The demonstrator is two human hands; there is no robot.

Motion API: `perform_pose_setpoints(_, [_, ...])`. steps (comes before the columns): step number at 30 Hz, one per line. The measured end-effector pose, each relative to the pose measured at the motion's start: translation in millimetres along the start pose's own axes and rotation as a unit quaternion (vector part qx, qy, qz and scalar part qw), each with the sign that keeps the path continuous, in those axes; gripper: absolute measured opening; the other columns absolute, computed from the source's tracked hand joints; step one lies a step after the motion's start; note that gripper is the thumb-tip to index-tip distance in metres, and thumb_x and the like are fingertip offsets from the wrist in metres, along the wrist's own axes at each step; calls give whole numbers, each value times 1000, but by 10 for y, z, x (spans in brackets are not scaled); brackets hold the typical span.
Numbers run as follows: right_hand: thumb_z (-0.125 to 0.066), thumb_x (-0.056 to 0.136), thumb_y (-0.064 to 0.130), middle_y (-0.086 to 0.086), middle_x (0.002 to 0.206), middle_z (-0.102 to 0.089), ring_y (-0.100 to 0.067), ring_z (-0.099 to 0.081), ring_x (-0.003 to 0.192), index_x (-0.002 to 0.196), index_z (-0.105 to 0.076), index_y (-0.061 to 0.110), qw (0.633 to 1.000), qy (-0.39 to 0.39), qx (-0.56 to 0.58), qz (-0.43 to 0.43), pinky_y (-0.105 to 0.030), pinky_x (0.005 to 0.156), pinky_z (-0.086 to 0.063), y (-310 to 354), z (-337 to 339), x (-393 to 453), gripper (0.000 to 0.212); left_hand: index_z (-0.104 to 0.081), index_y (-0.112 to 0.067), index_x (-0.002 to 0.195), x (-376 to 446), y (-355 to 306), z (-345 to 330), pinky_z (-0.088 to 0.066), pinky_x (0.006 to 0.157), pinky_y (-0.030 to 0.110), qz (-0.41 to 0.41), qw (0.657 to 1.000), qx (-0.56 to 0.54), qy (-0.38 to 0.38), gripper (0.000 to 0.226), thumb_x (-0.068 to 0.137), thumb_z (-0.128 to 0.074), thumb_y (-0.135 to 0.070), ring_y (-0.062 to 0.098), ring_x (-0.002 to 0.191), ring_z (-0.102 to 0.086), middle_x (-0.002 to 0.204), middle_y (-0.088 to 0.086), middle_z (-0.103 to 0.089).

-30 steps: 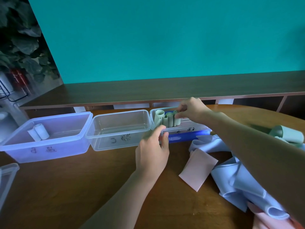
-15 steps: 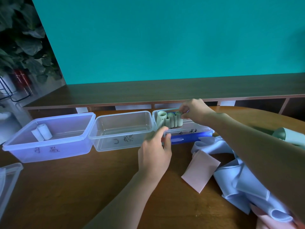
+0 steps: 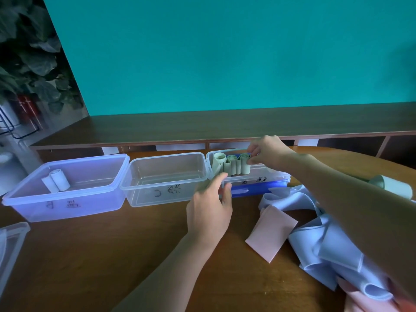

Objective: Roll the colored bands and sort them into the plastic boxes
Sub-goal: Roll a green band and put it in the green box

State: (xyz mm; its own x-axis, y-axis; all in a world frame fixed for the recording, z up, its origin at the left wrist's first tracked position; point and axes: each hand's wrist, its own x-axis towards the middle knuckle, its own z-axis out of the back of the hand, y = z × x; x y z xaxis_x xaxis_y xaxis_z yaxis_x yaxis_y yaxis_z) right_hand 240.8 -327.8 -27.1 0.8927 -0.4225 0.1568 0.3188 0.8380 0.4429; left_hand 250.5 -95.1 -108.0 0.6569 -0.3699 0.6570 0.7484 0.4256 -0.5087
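Note:
Three clear plastic boxes stand in a row on the wooden table. The right box (image 3: 265, 180) holds several green rolled bands (image 3: 231, 164) standing on end. My right hand (image 3: 267, 152) reaches over it and pinches the rightmost green roll (image 3: 245, 165). My left hand (image 3: 209, 210) rests at this box's front left corner, thumb and fingers on its rim. The middle box (image 3: 166, 194) has nothing in it. The left box (image 3: 67, 208) holds two pale rolls (image 3: 56, 183). Loose blue bands (image 3: 324, 246) and a pink band (image 3: 271, 233) lie at the right.
Another green roll (image 3: 394, 185) lies on the table behind my right forearm. A clear lid or box (image 3: 11, 246) pokes in at the left edge. A dark wooden shelf (image 3: 225, 124) runs behind the boxes under a teal wall. Bare tabletop lies in front of the boxes.
My right hand has stayed on the green roll in the right box, shifting it slightly. The left hand has kept its place at the box's corner.

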Motion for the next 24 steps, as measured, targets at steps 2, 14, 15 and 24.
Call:
perform_pose_setpoints(2, [-82, 83, 18, -8, 106, -73, -19, -68, 92, 116, -69, 8, 1000, 1, 4, -4, -27, 84, -54, 2, 9, -14, 37, -66, -24, 131, -6, 5, -3, -53, 61, 11, -5, 1000, -4, -4, 36, 97, -62, -35, 2, 78, -68, 99, -8, -74])
perform_pose_setpoints(14, [-82, 83, 12, -10, 106, -74, -19, -68, 93, 119, -70, 3, 1000, -12, 16, -19, -23, 81, -50, 3, 112, -97, 39, -52, -29, 145, -8, 20, 64, -37, 41, 11, -3, 999, 47, -12, 52, 97, -57, -48, 2, 52, -54, 70, -11, -64])
perform_pose_setpoints(15, [-83, 82, 11, -11, 107, -74, -19, -67, 92, 118, -70, 3, 999, -19, 20, -17, -20, 78, -49, 5, 141, -122, 39, -51, -29, 145, -8, 22, 71, -34, 41, 11, -6, 998, 58, -17, 53, 97, -56, -50, 2, 50, -53, 67, -11, -62])
perform_pose_setpoints(24, [-84, 81, 19, -5, 101, -76, -12, -69, 90, 110, -74, 10, 995, -92, 23, 31, -21, 91, -50, 185, 541, -928, 32, -64, -23, 133, -206, -106, 247, -44, 53, 19, -50, 995, 64, -57, 47, 92, -66, -47, 14, 66, -65, 83, -3, -69])
